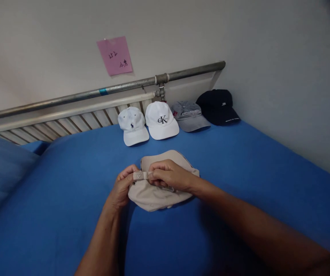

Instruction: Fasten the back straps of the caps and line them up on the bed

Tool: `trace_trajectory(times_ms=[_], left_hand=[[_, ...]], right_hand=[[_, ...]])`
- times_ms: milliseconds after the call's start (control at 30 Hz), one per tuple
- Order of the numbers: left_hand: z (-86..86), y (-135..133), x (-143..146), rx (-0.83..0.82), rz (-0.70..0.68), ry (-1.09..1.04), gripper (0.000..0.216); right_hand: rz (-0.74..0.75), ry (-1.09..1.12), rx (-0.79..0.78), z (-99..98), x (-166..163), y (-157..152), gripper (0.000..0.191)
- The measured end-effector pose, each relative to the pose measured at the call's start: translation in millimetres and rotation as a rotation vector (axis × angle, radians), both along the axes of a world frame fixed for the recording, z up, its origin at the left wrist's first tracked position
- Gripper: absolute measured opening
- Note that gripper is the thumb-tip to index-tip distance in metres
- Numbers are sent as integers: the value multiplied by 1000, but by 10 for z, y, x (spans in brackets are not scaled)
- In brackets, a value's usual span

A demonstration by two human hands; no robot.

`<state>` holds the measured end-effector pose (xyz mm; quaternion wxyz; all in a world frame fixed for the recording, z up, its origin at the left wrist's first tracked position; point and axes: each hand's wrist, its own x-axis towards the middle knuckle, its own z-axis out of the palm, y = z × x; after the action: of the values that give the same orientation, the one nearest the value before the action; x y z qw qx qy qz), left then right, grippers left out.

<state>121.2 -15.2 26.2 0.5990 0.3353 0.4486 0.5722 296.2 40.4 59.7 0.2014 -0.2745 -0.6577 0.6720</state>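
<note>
A beige cap (153,196) lies on the blue sheet (67,199) in the middle of the bed, its back strap (141,175) facing me. My left hand (123,188) grips the cap's left rear edge with fingers curled, at the strap's left end. My right hand (169,176) is closed in a pinch on the strap's right end, resting on top of the cap. The brim points away from me.
Several caps sit in a row at the bed's far edge: a light blue one (133,125), a white one (161,120), a grey one (188,115) and a black one (218,107). Behind them run a metal rail (96,93) and slatted headboard. A pink note (115,55) hangs on the wall.
</note>
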Motion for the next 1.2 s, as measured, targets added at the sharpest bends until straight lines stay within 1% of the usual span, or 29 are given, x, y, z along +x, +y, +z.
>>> trace_trajectory(times_ms=[167,500,633,767,867,967,1100,1200], left_hand=[[-9,-6,2,2,-36,-20,30],[2,-7,12,-15,-47,51,31],[18,-12,7,-21,-40,60,32],[17,-21,-21,20,-13,29,37],[0,-31,-41,19,-12,45,34],[-10,-37,-45,26,-46,77,31],[7,-42,-36,31,-68,114,27],[29,-49,-30,26,-64,132,25]], right_hand=[[-17,53,-26,20,-10,-11,15],[-18,83,-100,14,-32,-72,14],[30,87,-130,-27,-16,-19,12],[49,74,-152,-45,22,59,10],[45,82,-144,-37,38,76,6],[61,113,-136,-28,32,56,7],[81,171,-145,-33,16,27,6],[92,168,-149,-41,18,27,9]])
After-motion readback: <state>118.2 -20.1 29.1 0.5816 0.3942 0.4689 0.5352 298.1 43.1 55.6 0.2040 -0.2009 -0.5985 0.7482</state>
